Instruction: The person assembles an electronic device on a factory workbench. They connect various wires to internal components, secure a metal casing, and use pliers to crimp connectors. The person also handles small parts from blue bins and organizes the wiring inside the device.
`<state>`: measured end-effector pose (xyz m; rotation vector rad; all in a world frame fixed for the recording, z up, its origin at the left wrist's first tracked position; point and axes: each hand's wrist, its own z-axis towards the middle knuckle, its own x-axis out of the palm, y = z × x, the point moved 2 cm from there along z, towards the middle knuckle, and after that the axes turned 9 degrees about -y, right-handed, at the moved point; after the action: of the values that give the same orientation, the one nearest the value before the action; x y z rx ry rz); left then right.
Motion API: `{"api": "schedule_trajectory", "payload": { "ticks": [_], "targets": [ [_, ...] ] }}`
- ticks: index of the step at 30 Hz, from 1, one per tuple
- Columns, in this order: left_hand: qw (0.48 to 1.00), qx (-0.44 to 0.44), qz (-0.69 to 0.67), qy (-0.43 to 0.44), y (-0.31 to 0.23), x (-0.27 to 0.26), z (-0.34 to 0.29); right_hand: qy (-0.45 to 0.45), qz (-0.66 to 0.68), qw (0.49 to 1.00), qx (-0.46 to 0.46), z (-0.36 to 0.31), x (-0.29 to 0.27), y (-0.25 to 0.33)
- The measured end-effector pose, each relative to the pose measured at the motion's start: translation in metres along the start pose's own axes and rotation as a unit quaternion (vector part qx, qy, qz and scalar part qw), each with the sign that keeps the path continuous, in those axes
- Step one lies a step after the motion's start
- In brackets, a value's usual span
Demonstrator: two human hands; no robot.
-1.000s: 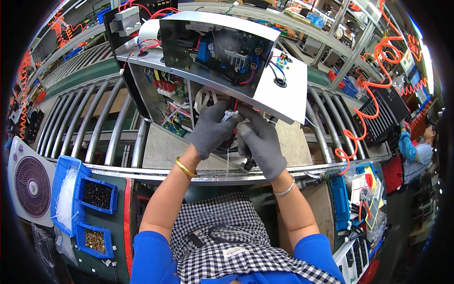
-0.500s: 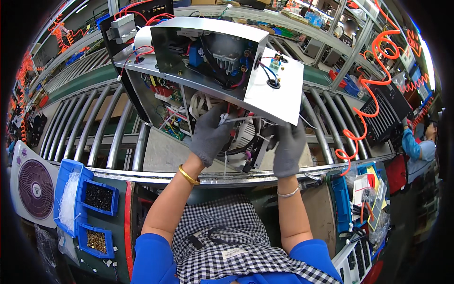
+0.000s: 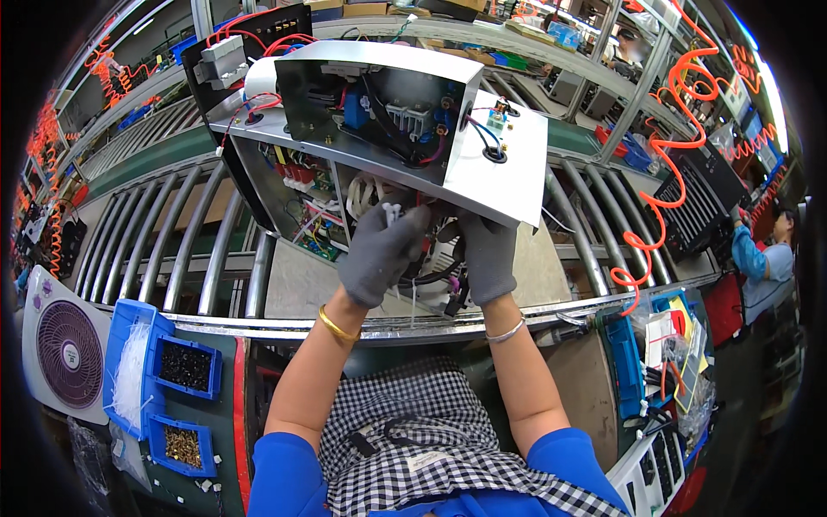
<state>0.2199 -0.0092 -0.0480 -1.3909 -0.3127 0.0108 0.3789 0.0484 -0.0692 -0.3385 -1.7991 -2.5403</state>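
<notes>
A metal equipment housing [image 3: 508, 185] with an open front stands ahead of me, wires and circuit boards showing inside. My left hand [image 3: 379, 254], in a grey glove, is closed on white cable ties [image 3: 392, 212], whose ends stick out between the fingers. Close beside it, my gloved right hand [image 3: 488, 263] reaches under the housing's white overhanging plate, among the wiring. Its fingertips are mostly hidden there. Below the hands runs a black cable [image 3: 438, 277], with a white tie [image 3: 413, 302] hanging from it.
Roller conveyor [image 3: 185, 237] extends on both sides of the housing. At left are blue bins of white ties [image 3: 129, 370], black parts [image 3: 185, 366] and brass-coloured screws [image 3: 183, 445], beside a fan [image 3: 71, 349]. Orange coiled hose [image 3: 663, 207] hangs at right; a person [image 3: 767, 263] works beyond.
My right hand has moved left and inward under the plate, closer to my left hand. The long white tie that stretched between the hands is no longer visible there.
</notes>
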Motion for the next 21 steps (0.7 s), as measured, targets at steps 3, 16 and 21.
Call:
{"api": "schedule_trajectory", "payload": {
  "ticks": [3, 16, 21],
  "targets": [
    [0.973, -0.055, -0.219, 0.039, 0.006, -0.005, -0.003, 0.042, -0.021, 0.997, -0.057, -0.001, 0.005, 0.011],
    [0.956, 0.012, -0.126, -0.265, 0.042, -0.005, -0.025, 0.085, -0.271, 0.923, -0.258, -0.023, 0.011, 0.032],
    [0.990, -0.069, -0.055, -0.112, 0.024, -0.012, -0.034, 0.094, -0.230, 0.935, -0.253, -0.025, 0.004, 0.032]
  ]
}}
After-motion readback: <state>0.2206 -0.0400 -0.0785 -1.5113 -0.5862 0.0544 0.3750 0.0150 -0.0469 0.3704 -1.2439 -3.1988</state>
